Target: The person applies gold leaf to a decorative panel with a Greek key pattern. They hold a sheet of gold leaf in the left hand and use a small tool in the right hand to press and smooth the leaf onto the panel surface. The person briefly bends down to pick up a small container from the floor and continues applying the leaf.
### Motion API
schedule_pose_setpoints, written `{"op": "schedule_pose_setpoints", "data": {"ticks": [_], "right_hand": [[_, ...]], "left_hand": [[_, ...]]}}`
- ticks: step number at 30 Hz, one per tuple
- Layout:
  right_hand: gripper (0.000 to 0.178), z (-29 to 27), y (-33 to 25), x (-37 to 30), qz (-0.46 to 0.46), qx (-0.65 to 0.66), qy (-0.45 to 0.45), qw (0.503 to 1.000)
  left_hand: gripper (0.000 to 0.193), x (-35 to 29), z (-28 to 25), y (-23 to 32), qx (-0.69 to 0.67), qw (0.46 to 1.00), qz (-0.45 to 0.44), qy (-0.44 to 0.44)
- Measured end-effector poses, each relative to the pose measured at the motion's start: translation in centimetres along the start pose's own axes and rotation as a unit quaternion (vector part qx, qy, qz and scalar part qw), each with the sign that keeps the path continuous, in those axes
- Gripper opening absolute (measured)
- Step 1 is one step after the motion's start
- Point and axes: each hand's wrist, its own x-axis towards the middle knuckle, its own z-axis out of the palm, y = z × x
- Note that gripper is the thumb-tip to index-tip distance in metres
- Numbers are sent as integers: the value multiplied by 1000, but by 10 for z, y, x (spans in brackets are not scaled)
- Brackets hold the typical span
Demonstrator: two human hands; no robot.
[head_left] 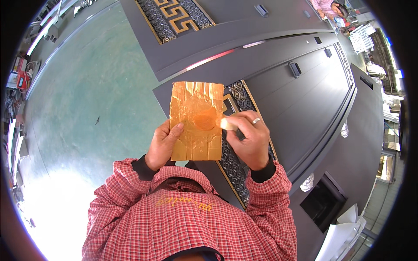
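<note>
My left hand [162,145] grips the left edge of a flat, gold-coated board [191,145], its thumb on the face and the fingers hidden behind. The board is upright in the picture, creased, with a wet-looking orange-gold patch [203,120] near its middle. At the board's right edge, beside that patch, my right hand [251,141] is closed in a pinch round a small pale piece [228,124]. Glare washes the piece out, so I cannot tell its kind. A ring [256,121] sits on one finger of this hand.
A large dark grey panel [278,108] with a handle [295,69] lies beyond my right hand. Its ornamental strip [237,174] has dark scrolls and gold edges. Another panel [226,35] lies farther off. A green floor [96,95] spreads left. Someone in pink [324,6] is far right.
</note>
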Motion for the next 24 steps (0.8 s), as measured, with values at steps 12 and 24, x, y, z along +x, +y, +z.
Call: {"op": "schedule_pose_setpoints", "data": {"ticks": [12,24], "right_hand": [[22,25,104,-22,175,-28,46,983],[16,96,190,-29,164,-91,-49,981]], "left_hand": [[31,6,-17,3,-67,997,20,35],[33,8,-26,10,-53,995,19,86]]}}
